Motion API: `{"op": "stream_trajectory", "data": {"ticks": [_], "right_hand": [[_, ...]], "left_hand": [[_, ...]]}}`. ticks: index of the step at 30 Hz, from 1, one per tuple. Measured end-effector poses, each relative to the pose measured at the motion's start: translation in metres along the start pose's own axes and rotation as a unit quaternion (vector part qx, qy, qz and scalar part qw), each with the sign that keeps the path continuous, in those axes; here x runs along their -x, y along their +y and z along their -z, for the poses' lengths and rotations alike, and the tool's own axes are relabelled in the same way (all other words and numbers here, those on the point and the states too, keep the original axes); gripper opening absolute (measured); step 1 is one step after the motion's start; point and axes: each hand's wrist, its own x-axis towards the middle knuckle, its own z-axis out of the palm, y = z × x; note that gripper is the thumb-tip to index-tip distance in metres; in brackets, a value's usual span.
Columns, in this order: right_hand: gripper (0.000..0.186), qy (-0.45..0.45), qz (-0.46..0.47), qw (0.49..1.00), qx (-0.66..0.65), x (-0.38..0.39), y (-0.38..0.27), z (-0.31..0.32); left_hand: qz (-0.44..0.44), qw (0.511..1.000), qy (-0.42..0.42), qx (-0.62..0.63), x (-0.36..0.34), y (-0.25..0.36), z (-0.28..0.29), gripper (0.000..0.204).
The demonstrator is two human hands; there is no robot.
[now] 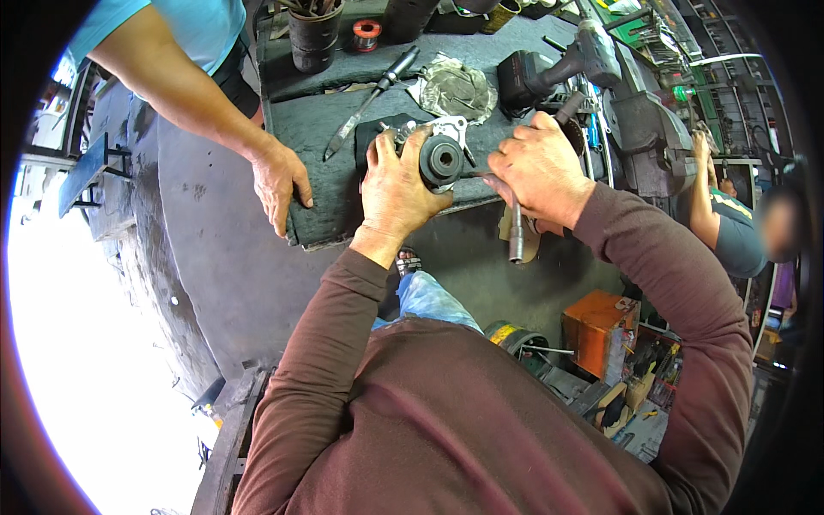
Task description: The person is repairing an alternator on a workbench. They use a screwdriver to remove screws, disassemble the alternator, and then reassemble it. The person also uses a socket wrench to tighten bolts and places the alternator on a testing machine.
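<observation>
Pulley assy point(441, 163) under L hand point(395, 184), at counter's point(296, 129) near edge; round black face twd camera, axle approx along line of sight. L fingers part-curled over its left side, thumb below, gripping. R hand point(545, 172) closed on bent metal tool point(516, 236), tubular end pointing twd wearer. Beyond: pointed rod point(388, 83), cordless driver point(596, 53), co-worker's hand point(279, 184) at left.

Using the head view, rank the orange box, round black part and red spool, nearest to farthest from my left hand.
1. Round black part: just right of your left hand, at its fingers.
2. Red spool: beyond the hand, toward the picture's top.
3. Orange box: lower right.
</observation>
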Motion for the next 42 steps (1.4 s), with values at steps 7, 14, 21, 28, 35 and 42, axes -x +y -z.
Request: {"op": "stream_trajectory", "data": {"ticks": [7, 14, 21, 28, 35, 42], "right_hand": [[0.020, 0.031, 0.020, 0.999, -0.002, -0.001, 0.001, -0.007], [0.022, 0.017, 0.001, 1.000, -0.020, 0.000, -0.002, -0.006], [0.025, 0.007, -0.044, 0.998, -0.053, 0.001, -0.006, -0.006], [0.030, -0.045, -0.066, 0.995, -0.058, -0.001, -0.008, 0.002], [0.034, -0.042, -0.147, 0.979, -0.137, 0.004, -0.011, -0.004], [0.040, -0.043, -0.132, 0.976, -0.165, 0.002, 0.009, -0.007]], "left_hand": [[-0.032, 0.999, 0.033, -0.001, -0.002, -0.005, -0.006, 0.103], [-0.053, 0.996, 0.065, 0.002, -0.003, -0.008, -0.011, 0.096], [-0.032, 0.998, 0.057, 0.000, -0.002, -0.004, -0.008, 0.097], [-0.039, 0.998, 0.055, -0.002, -0.005, -0.004, -0.007, 0.096], [-0.049, 0.995, 0.083, -0.019, -0.006, -0.007, -0.009, 0.093], [-0.046, 0.995, 0.083, -0.013, -0.003, -0.003, -0.012, 0.095]]}}
